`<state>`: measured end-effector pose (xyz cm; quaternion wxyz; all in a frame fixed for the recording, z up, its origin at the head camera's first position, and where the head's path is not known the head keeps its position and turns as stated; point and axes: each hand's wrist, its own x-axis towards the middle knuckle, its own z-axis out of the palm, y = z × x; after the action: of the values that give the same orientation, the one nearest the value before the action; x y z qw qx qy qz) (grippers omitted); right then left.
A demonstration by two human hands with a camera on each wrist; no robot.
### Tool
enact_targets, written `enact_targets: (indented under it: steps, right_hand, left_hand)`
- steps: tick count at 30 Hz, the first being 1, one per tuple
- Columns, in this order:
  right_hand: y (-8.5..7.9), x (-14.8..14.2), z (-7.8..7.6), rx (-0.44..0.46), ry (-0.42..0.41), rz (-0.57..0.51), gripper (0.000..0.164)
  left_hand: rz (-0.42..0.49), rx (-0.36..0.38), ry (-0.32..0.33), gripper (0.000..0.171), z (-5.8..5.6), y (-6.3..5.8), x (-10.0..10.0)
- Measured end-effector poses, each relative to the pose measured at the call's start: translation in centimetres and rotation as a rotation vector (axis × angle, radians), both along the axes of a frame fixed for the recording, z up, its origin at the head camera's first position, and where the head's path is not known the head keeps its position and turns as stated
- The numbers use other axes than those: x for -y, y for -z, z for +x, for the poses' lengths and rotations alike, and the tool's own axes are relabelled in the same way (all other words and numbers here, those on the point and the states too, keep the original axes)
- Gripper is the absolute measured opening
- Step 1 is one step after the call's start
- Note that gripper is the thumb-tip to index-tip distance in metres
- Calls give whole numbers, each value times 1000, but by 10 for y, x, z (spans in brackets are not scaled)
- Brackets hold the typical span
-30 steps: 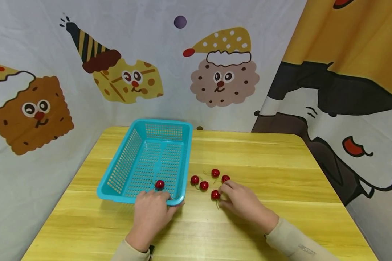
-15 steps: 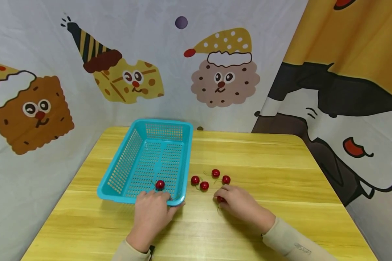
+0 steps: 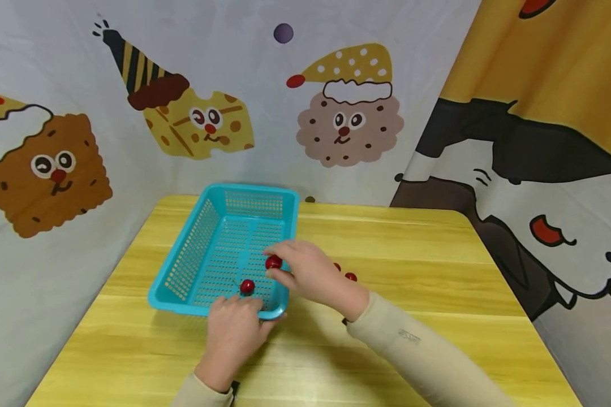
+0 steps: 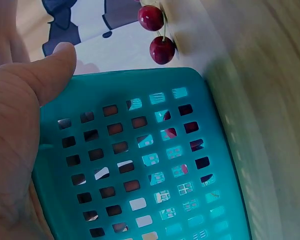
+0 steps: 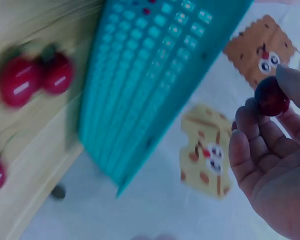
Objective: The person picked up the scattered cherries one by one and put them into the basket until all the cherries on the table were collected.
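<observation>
A blue plastic basket (image 3: pixel 219 209) with mesh walls stands on the table's left half. My left hand (image 3: pixel 234 333) grips its near rim, thumb outside near the right corner, as the thumb (image 4: pixel 55 70) in the left wrist view also shows. Over the basket's right side my right hand (image 3: pixel 315 274) pinches a red cherry (image 3: pixel 273 262) between thumb and fingers; the right wrist view shows that same cherry (image 5: pixel 271 96) held up. Another cherry (image 3: pixel 246 287) lies on the basket floor near the front.
On the wooden table (image 3: pixel 412 339), right of the basket, lie several loose cherries, such as one cherry (image 3: pixel 351 277); my right hand partly hides them. A pair of cherries (image 5: pixel 35 77) shows in the right wrist view. A cartoon-printed cloth (image 3: pixel 265 152) hangs behind.
My right hand took hold of the nearest cherry on the table, then carried it left and up over the basket. The left hand has stayed on the rim.
</observation>
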<state>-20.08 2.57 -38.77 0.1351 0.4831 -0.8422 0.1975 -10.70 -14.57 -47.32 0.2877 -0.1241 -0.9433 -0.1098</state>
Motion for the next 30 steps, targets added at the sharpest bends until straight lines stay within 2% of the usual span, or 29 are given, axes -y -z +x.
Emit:
enact_targets:
  steps: [5,11,16,22,25,30]
  right_hand:
    - [5,52,-16,45,-16,88,36]
    - [34,84,-29,158,52,292,32]
    - [52,93,-30,210,89,424,24]
    - [58,92,-27,124,85,509,10]
    - [59,90,-27,93,88,526,14]
    - [61,88,-27,107,114,535,16]
  left_hand:
    - [-26,-43,27,47,-2,-1,-1]
    - [-38,-51,37,49,-2,-3,-2]
    - [-48,-29,2,52,0,-4,-1]
    - [-45,-46,8,49,0,-3,-1]
    - [-37,-64,18,45,0,-2,-2]
    - [-31,-77,26,45,-1,-1,-5]
